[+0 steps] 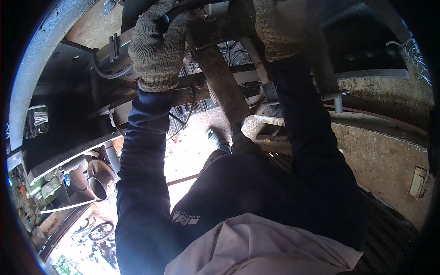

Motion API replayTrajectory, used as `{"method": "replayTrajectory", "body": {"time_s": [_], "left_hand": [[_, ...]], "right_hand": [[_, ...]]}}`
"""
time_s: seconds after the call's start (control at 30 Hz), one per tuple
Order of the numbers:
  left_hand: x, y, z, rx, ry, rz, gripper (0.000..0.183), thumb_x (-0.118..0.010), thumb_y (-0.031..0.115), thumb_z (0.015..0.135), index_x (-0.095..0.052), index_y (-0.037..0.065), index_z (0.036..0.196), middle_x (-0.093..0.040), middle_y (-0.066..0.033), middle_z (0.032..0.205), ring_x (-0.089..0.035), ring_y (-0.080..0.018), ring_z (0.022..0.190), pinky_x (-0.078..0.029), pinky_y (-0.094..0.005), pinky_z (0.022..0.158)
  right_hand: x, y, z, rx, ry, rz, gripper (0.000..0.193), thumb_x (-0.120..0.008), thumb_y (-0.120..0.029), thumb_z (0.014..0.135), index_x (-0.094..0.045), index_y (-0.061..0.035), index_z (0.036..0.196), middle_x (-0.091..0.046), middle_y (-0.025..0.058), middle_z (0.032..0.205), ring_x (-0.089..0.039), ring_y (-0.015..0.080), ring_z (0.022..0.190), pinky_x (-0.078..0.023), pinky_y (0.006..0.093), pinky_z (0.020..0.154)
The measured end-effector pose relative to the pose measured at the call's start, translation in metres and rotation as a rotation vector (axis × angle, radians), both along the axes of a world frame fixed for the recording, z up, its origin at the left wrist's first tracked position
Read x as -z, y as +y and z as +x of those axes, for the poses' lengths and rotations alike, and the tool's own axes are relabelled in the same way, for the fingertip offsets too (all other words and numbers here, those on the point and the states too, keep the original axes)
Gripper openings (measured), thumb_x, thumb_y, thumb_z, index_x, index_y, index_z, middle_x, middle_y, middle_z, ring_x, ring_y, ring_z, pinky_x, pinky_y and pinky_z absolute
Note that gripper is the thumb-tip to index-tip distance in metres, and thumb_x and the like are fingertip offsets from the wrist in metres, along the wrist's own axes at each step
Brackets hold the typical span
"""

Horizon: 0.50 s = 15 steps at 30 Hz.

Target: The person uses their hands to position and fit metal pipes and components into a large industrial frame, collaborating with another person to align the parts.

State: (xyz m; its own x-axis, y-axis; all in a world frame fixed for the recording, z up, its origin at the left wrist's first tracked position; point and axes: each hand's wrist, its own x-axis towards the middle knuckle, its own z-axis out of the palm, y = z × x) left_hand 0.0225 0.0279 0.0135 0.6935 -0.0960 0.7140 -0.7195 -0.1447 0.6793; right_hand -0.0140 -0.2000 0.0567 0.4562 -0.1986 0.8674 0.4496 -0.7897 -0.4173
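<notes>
Both my hands wear thick, grey-brown knitted gloves and reach up to a dark metal frame at the top of the head view. My left hand is closed at the frame's left side, its fingers bent; what lies inside them is hidden. My right hand is against the frame's right side, with its fingers cut off by the upper edge and in shadow. Between them a wide flat steel bar slants down toward my body. A short metal cylinder sits at the frame between the gloves.
A thick curved pale pipe rises at far left. Below it are an open metal tube and cluttered shelving. A rod with a crosspiece juts out at right, before a stained wall. A bicycle stands lower left.
</notes>
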Motion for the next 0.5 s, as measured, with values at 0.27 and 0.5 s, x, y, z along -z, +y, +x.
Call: {"method": "replayTrajectory", "body": {"time_s": [0.27, 0.5], "left_hand": [[-0.018, -0.013, -0.005, -0.062, -0.133, 0.041, 0.029, -0.073, 0.002, 0.093, -0.066, -0.002, 0.12, -0.072, -0.0119, 0.113, -0.067, -0.0206, 0.104, -0.052, -0.033, 0.094], [-0.013, -0.011, 0.0, -0.056, -0.114, 0.014, 0.033, -0.078, 0.005, 0.09, -0.067, 0.001, 0.121, -0.073, -0.0098, 0.112, -0.068, -0.0184, 0.102, -0.053, -0.0318, 0.092]], "right_hand": [[0.004, -0.005, 0.005, -0.021, -0.044, 0.023, 0.032, -0.067, -0.032, 0.09, -0.071, -0.0016, 0.099, -0.071, 0.0172, 0.092, -0.066, 0.0355, 0.089, -0.05, 0.0437, 0.081], [-0.008, 0.002, -0.003, -0.043, -0.047, -0.041, 0.028, -0.067, -0.027, 0.091, -0.07, -0.0011, 0.099, -0.07, 0.0157, 0.093, -0.065, 0.0342, 0.088, -0.049, 0.0425, 0.084]]}}
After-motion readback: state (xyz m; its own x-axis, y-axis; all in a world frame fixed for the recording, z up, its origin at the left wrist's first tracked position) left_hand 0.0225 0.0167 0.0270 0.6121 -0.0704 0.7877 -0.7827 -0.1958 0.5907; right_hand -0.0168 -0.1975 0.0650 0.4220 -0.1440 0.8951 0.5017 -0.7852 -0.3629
